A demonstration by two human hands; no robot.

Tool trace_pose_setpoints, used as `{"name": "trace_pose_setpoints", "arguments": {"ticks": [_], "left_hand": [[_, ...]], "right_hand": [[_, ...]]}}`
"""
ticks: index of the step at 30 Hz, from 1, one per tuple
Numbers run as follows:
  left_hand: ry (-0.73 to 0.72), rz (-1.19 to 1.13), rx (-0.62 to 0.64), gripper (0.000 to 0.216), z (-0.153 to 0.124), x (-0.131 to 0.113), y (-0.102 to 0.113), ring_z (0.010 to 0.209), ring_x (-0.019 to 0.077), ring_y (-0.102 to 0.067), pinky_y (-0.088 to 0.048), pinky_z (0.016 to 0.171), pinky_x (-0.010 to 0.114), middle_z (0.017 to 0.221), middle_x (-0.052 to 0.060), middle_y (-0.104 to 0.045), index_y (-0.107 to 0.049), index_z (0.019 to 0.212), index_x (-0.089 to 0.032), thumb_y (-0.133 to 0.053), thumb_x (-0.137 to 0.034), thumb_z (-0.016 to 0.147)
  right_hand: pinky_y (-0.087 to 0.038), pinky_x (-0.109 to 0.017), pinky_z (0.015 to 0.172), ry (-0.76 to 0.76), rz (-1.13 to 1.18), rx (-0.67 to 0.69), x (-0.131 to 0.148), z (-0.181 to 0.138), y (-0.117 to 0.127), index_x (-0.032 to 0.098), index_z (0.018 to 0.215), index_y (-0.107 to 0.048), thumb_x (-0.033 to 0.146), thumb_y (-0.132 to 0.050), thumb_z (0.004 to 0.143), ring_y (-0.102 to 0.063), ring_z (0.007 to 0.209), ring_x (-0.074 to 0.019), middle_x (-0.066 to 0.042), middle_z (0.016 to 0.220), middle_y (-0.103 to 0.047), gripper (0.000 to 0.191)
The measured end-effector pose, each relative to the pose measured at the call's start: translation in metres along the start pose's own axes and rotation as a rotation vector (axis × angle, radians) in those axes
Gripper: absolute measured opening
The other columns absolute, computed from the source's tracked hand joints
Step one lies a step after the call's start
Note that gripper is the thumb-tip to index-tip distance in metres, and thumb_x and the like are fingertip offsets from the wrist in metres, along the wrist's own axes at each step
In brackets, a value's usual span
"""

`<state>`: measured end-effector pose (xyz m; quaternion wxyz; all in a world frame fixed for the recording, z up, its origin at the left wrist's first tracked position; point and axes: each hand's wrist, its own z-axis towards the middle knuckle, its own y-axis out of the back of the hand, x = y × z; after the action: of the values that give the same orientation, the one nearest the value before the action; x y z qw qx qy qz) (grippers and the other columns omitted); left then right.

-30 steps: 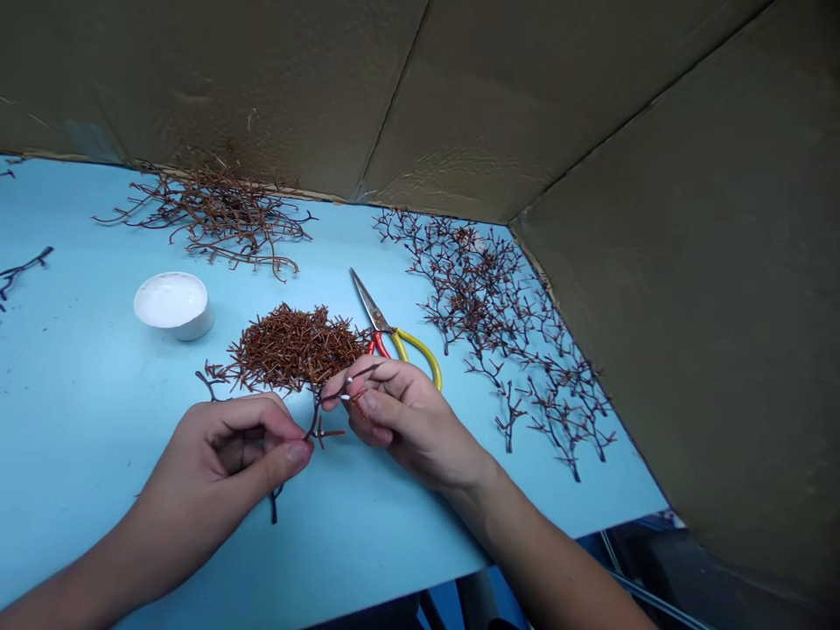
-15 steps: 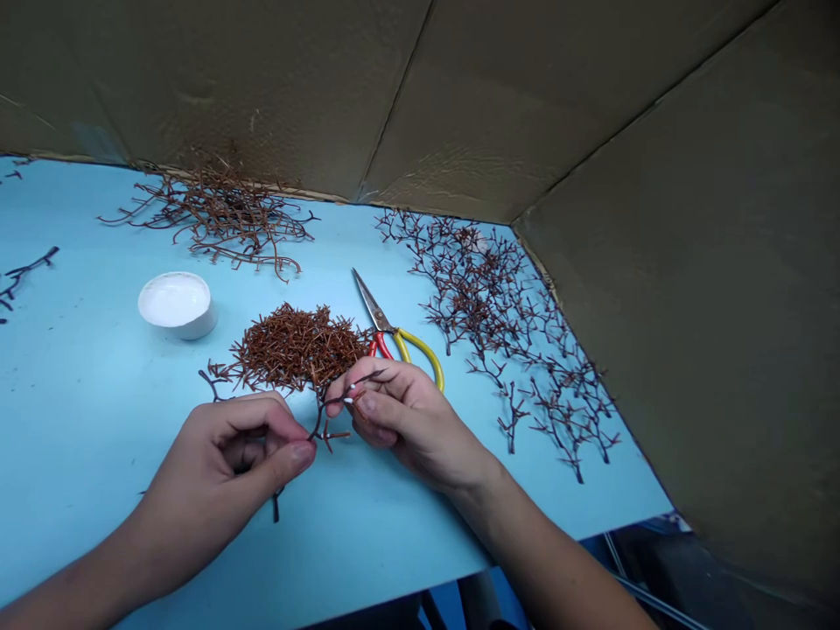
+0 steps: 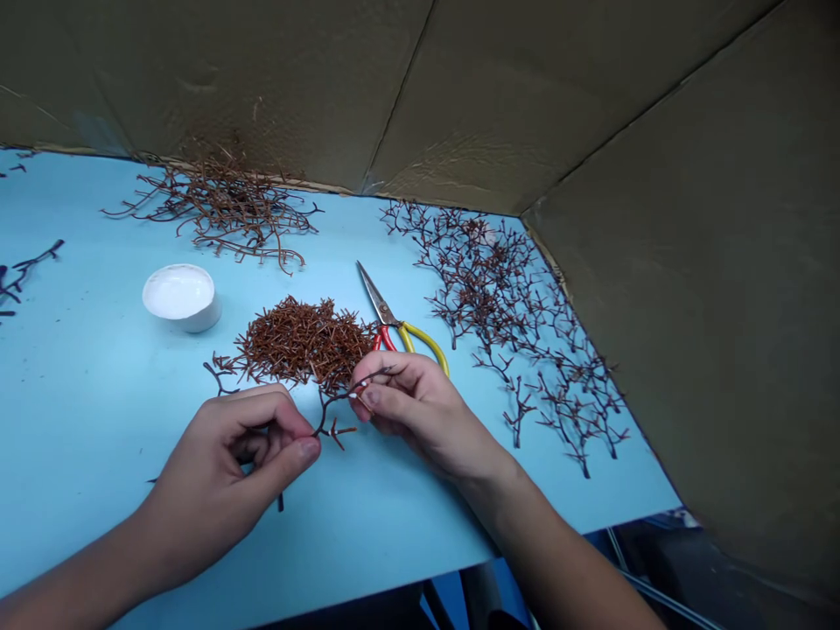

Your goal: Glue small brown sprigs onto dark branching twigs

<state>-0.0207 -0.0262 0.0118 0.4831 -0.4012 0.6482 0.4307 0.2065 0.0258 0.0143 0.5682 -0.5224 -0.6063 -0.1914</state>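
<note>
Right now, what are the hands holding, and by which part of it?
The left hand grips the lower stem of a dark branched twig; the right hand pinches its upper branch between thumb and forefinger.

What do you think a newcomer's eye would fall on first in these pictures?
Probably the heap of short rust-brown twig pieces at the centre of the blue table. Below it, the left hand and right hand hold a dark branching twig. To its right lie steel scissors with red-and-yellow handles.
</note>
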Motion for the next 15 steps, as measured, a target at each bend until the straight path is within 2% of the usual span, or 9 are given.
{"name": "trace_pose_setpoints", "arguments": {"ticks": [4,9,15], "left_hand": [[-0.097,0.141,-0.006,0.025,-0.0001,-0.0009,0.0009,0.062,0.0129,-0.057,-0.042,0.051,0.022,0.071,0.001,-0.062,-0.068,0.074,-0.022,-0.066,-0.030,0.098],[-0.161,0.243,0.052,0.023,-0.0011,0.0023,0.0003,0.063,0.0130,-0.056,-0.043,0.053,0.023,0.073,0.000,-0.061,-0.065,0.080,-0.023,-0.062,-0.028,0.102],[-0.317,0.414,0.088,0.015,-0.0048,0.0043,-0.0004,0.064,0.0113,-0.050,-0.040,0.058,0.024,0.079,-0.002,-0.054,-0.058,0.091,-0.022,-0.053,-0.016,0.104]], "right_hand": [[-0.030,-0.022,0.048,0.011,-0.013,-0.009,0.0003,-0.0008,0.0022,0.020,0.088,-0.074,0.035,-0.090,0.084,-0.044,0.054,-0.0079,0.005,0.066,-0.060,0.022],[-0.041,-0.024,0.057,0.011,-0.098,-0.038,0.0004,-0.0013,0.0032,0.020,0.088,-0.075,0.040,-0.093,0.081,-0.052,0.059,-0.0087,0.003,0.071,-0.065,0.028],[-0.042,-0.025,0.059,0.024,-0.197,-0.066,0.0004,-0.0012,0.0028,0.019,0.084,-0.075,0.044,-0.093,0.080,-0.053,0.062,-0.0095,0.001,0.076,-0.069,0.031]]}}
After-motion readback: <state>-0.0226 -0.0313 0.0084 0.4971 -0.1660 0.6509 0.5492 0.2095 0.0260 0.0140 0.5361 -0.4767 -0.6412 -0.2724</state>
